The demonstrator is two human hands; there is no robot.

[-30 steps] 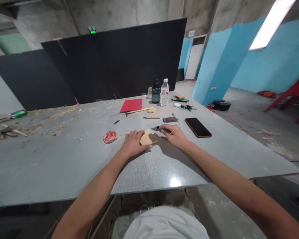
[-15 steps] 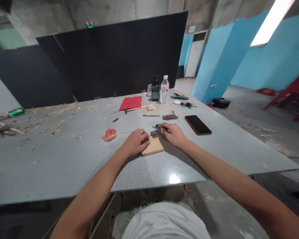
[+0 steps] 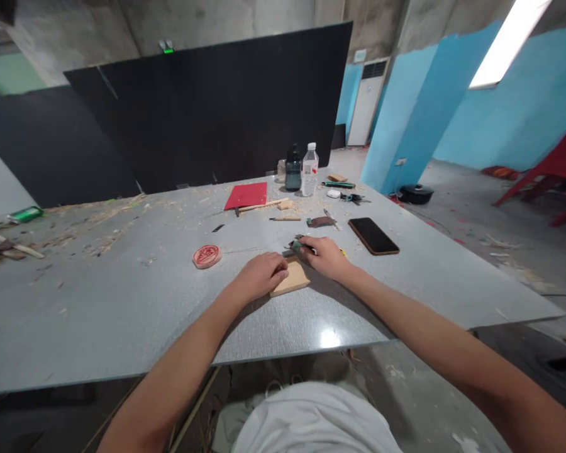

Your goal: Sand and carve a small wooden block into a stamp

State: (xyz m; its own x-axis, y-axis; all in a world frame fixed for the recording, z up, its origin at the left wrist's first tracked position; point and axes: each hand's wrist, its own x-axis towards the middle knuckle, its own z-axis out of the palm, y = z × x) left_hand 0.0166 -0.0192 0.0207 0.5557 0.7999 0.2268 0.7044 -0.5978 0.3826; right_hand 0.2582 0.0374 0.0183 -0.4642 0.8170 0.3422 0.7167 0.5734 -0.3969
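Note:
A small, flat block of pale wood lies on the grey table near the front edge. My left hand rests on its left side, fingers curled over the top and holding it down. Just beyond the block's far right corner, my right hand is closed around a green and black utility knife; a yellow bit pokes out behind the hand. Where exactly the blade sits against the wood is hard to make out. To the left lies a round wooden piece with a red design.
A phone lies to the right. Beyond the hands are a slim wooden-handled tool, a curved brown strip, a hammer, a red sheet, a water bottle and a dark bottle. Wood shavings litter the left.
My right hand has shifted slightly left and turned, bringing the knife closer to the block's far edge. My left hand has moved a little right and lower on the block.

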